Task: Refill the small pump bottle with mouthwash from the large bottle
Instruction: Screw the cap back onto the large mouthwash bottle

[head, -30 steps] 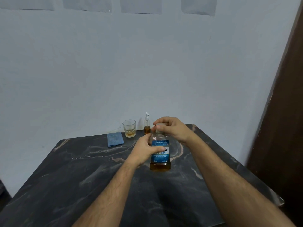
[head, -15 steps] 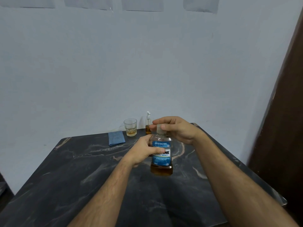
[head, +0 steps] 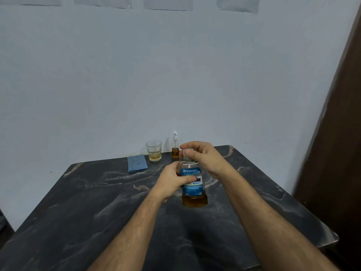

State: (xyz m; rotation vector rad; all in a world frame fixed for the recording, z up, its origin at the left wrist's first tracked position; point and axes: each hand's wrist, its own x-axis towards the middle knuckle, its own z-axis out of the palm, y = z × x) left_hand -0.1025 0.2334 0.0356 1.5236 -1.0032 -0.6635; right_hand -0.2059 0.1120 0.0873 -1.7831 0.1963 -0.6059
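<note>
While the left hand (head: 172, 182) grips the body of the large bottle (head: 193, 186) upright on the counter (head: 97, 202), the right hand (head: 203, 157) has its fingers (head: 188, 152) clamped on the cap (head: 186, 155). Judged progress: early. The cap is not yet off. The small pump bottle (head: 175, 148) stands behind, pump fitted, awaiting opening and filling.

in front of me a dark marble counter (head: 97, 202) with pale and rusty veins meets a plain pale blue-grey wall (head: 175, 75). paper sheets (head: 168, 3) line the wall's top. a dark brown door (head: 338, 153) stands at my right.
</note>
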